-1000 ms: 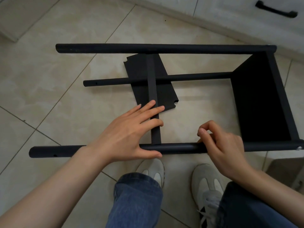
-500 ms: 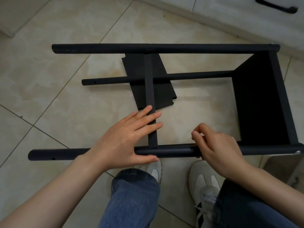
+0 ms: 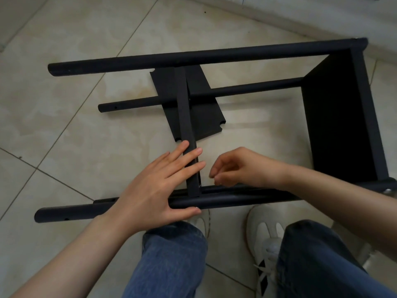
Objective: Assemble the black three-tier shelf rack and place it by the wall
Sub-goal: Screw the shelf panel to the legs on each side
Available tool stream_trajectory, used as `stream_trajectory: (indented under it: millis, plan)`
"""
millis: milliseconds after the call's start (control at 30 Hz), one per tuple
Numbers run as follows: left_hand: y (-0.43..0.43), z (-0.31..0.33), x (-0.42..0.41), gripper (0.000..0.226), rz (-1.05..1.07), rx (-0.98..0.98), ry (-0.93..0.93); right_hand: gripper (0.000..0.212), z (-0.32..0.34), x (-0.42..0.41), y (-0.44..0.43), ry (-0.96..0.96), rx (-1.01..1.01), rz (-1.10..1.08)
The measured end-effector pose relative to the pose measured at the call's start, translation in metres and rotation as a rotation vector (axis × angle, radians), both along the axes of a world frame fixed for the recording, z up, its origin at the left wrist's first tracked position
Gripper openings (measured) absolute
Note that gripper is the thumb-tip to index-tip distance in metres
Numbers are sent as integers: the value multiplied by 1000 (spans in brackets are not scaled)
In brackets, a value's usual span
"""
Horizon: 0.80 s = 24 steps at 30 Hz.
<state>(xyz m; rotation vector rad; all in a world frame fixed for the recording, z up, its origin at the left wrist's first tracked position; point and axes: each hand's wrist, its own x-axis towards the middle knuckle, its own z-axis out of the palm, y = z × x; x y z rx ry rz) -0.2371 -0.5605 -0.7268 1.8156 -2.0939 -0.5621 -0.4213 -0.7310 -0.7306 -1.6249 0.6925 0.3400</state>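
Two hands meet at the near pole point(image 3: 236, 200) of the black rack point(image 3: 339, 125), which lies on its side on the tiled floor point(image 3: 64, 136). The left hand point(image 3: 159, 186) lies flat, its grip apart, straight fingers pressing the middle shelf's edge point(image 3: 185, 121) where it joins that pole. Just right of the joint, the right hand point(image 3: 238, 168) curls its fingertips together; whether that grip pinches a screw I cannot tell. Beyond the near pole lie a loose panel point(image 3: 206, 123) and the far pole point(image 3: 214, 55). The middle tier seems to be the step in hand, and the next move calls for fastening this joint squarely.
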Motion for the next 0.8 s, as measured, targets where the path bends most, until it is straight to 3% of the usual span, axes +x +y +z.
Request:
stream_trajectory:
  millis: [367, 800]
  plan:
    - [3, -6, -3, 87, 7, -44, -65, 11, -20, 20, 16, 3, 325, -96]
    - [2, -7, -5, 86, 16, -32, -22, 18, -20, 23, 17, -10, 244, -4]
